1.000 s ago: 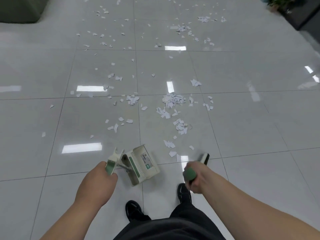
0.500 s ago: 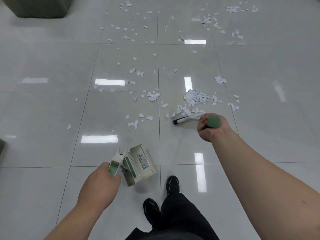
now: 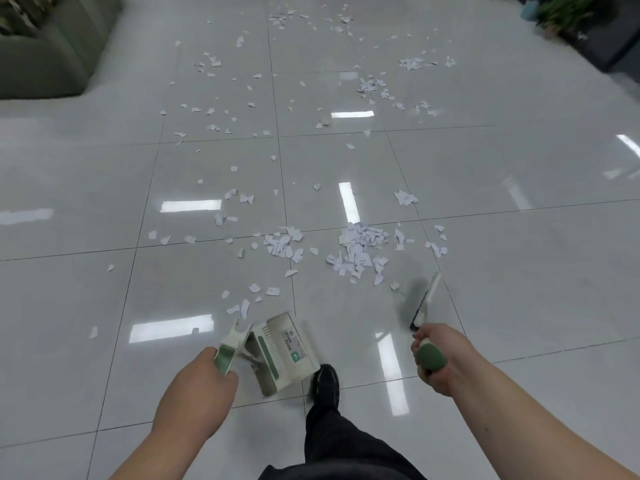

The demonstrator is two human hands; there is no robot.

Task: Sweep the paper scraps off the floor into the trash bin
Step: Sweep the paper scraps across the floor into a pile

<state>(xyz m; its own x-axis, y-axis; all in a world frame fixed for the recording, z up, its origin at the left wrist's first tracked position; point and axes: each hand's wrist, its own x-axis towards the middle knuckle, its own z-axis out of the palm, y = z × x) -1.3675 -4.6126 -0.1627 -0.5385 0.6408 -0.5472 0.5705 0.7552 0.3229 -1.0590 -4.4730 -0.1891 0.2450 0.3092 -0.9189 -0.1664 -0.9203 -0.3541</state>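
Observation:
White paper scraps lie scattered over the glossy grey tiled floor, with the thickest pile (image 3: 358, 249) just ahead and a smaller cluster (image 3: 284, 244) to its left. My left hand (image 3: 197, 389) grips the green-tipped handle of a white dustpan (image 3: 282, 353), which hangs near the floor by my feet. My right hand (image 3: 438, 358) grips the green end of a broom handle; the blurred broom head (image 3: 420, 299) is low, just right of and nearer than the big pile. No trash bin is in view.
A grey-green cabinet or sofa (image 3: 45, 53) stands at the far left. A dark mat and potted plants (image 3: 588, 26) are at the far right. My black shoe (image 3: 325, 382) and trouser leg are below the dustpan. More scraps (image 3: 374, 86) lie farther ahead.
The broom head has swung back from the pile toward me and to the right, my right hand dropping nearer my body. The dustpan has stayed by my feet. The view has tilted up.

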